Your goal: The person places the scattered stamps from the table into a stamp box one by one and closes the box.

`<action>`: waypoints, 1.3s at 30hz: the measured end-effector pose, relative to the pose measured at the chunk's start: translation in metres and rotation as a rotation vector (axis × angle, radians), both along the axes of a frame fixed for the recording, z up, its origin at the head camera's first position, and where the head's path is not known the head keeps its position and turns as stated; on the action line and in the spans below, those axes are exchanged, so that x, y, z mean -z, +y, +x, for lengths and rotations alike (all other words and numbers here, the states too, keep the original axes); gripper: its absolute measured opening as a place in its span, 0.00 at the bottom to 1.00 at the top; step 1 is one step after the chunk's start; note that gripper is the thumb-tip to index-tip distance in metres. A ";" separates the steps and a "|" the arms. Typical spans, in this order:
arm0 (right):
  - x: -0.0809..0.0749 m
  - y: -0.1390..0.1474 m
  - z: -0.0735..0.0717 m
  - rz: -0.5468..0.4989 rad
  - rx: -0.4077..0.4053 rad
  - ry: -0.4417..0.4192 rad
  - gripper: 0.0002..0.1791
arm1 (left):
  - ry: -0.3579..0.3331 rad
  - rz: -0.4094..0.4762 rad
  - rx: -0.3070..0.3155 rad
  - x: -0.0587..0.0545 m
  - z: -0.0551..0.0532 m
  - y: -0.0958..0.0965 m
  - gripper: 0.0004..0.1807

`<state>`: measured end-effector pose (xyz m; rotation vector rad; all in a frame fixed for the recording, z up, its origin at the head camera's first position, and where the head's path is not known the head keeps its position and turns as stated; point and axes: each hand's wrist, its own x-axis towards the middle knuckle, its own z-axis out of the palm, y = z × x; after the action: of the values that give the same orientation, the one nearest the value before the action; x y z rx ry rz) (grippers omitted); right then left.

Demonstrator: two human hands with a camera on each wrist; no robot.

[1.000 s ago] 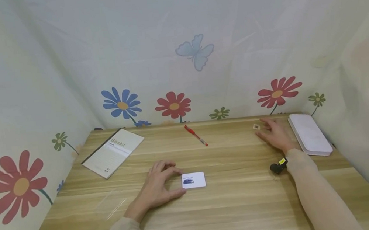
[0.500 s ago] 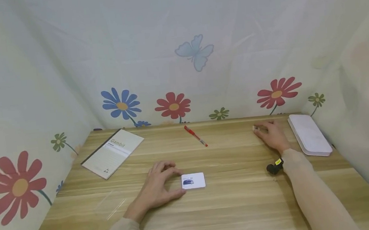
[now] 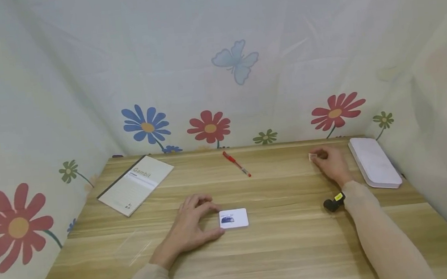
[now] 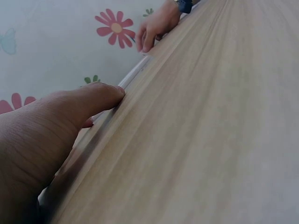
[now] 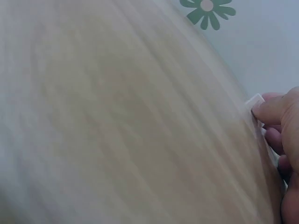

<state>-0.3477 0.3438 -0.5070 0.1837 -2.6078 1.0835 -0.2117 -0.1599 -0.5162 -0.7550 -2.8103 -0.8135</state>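
Observation:
A white card (image 3: 239, 218) with a dark blue picture lies on the wooden table (image 3: 283, 259) in front of me. My left hand (image 3: 189, 228) pinches it at its left end, the index finger at the far corner and the thumb at the near corner. Farther right, my right hand (image 3: 331, 163) holds a small pale square piece (image 3: 312, 157) between thumb and index finger, near the table's far edge. In the right wrist view the piece (image 5: 254, 100) looks whitish and is partly covered by the fingertips. The left wrist view shows the left thumb (image 4: 100, 98) from close up.
A notebook marked Gambit (image 3: 137, 186) lies at the back left. A red pen (image 3: 236, 163) lies at the back middle. The thick white slab-like box (image 3: 374, 162) sits right of my right hand. A clear plastic sheet or case (image 3: 133, 248) lies left of my left forearm.
My right hand has come down on the small square piece and pinched it. The piece has tilted up and shifted slightly right. The left hand and the card have stayed put.

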 end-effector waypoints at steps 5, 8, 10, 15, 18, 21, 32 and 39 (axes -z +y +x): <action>-0.001 0.002 0.004 -0.058 0.015 0.026 0.12 | -0.001 0.000 -0.006 0.000 0.001 -0.001 0.32; -0.003 0.002 0.008 -0.112 0.019 0.020 0.14 | -0.004 -0.001 -0.010 0.001 0.002 -0.001 0.31; -0.005 -0.001 0.011 -0.183 -0.008 -0.007 0.16 | -0.007 0.000 -0.011 0.001 0.002 -0.001 0.31; -0.007 -0.013 0.018 -0.330 -0.090 -0.096 0.19 | -0.007 0.000 -0.010 0.001 0.002 0.000 0.31; -0.009 -0.020 0.024 -0.353 -0.110 -0.129 0.20 | -0.005 -0.003 -0.011 0.002 0.002 0.000 0.31; -0.014 -0.028 0.032 -0.353 -0.114 -0.138 0.20 | -0.005 -0.007 -0.011 0.001 0.002 0.001 0.31; -0.041 -0.062 0.059 -0.400 -0.165 -0.131 0.18 | -0.010 -0.004 -0.014 0.000 0.001 0.001 0.31; -0.050 -0.080 0.072 -0.442 -0.213 -0.133 0.17 | 0.000 -0.004 -0.015 -0.001 0.001 0.001 0.31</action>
<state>-0.2754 0.2637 -0.4569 0.2999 -2.4205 1.7683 -0.2105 -0.1590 -0.5149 -0.7334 -2.8152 -0.8050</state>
